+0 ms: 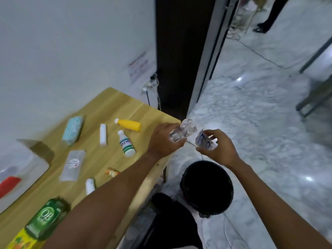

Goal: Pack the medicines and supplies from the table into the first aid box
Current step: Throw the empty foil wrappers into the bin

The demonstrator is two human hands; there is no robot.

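Observation:
My left hand (162, 139) grips a crumpled clear plastic wrapper (183, 132) past the table's right edge. My right hand (218, 148) pinches a small white and blue packet (203, 141) beside it, above a black bin (208, 187) on the floor. On the wooden table (111, 105) lie a yellow bottle (128, 124), a white bottle with a green label (126, 144), a white tube (103, 134), a pack of blue face masks (72, 130), a clear sachet (72, 165), a green bottle (45, 218) and a small white tube (89, 186). The white first aid box (21, 173) stands open at the left edge.
A small orange wrapped item (112, 171) and a yellow packet (21, 242) also lie on the table. A white wall with a socket and cables (150, 85) rises behind it. Marble floor spreads to the right, with a metal frame (316, 97) and another person's legs (265, 24) far back.

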